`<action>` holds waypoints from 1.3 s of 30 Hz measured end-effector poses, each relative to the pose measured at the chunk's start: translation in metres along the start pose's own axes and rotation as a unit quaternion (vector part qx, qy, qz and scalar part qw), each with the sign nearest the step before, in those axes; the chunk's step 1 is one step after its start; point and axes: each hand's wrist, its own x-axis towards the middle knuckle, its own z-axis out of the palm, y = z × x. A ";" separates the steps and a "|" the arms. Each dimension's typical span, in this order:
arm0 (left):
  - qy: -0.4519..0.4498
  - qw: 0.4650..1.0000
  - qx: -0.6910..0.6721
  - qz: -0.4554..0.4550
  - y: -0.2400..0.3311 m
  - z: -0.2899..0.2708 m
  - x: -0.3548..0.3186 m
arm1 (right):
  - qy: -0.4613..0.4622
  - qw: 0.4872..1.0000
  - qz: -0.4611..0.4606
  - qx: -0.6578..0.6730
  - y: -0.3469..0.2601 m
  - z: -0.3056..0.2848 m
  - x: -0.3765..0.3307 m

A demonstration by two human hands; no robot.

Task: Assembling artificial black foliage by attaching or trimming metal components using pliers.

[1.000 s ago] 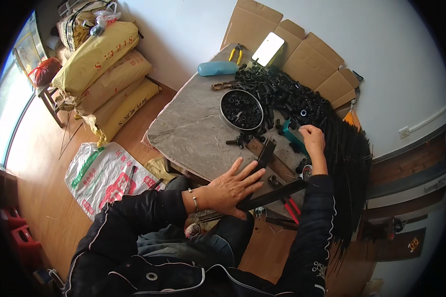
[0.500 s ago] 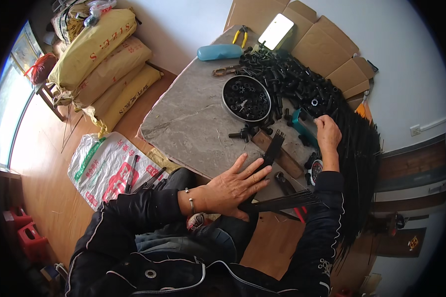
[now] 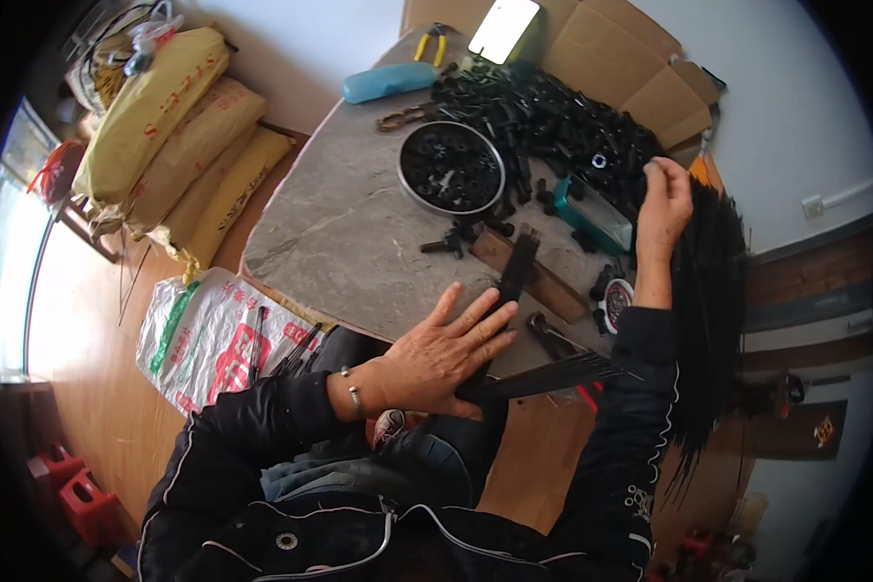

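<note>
Left hand (image 3: pixel 441 351) spreads flat over black rods (image 3: pixel 553 376), their long axis running rightward from its palm; the right hand (image 3: pixel 667 202) is farther off, fingers curled, any grip unclear. Just left of it sits a teal box (image 3: pixel 582 221); beyond the left hand, a round bowl (image 3: pixel 463 212) holds small black parts (image 3: pixel 446 160).

Daylight from the far-left glass (image 3: pixel 16 262) washes out the nearby floor (image 3: pixel 76 276). Fisheye distortion bends straight edges near the black corners.
</note>
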 end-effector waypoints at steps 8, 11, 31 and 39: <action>0.003 1.000 0.027 -0.007 0.000 0.001 0.002 | -0.343 0.925 0.069 -0.145 -0.016 -0.006 -0.103; 0.001 1.000 0.029 -0.005 -0.001 0.002 0.002 | -0.299 0.947 0.068 -0.094 -0.005 0.002 -0.111; -0.025 1.000 0.017 -0.005 0.001 0.002 -0.004 | -0.274 0.958 0.024 -0.084 -0.021 0.012 -0.121; -0.018 1.000 0.014 -0.005 0.001 0.004 -0.004 | -0.266 0.961 0.024 -0.077 -0.022 0.011 -0.120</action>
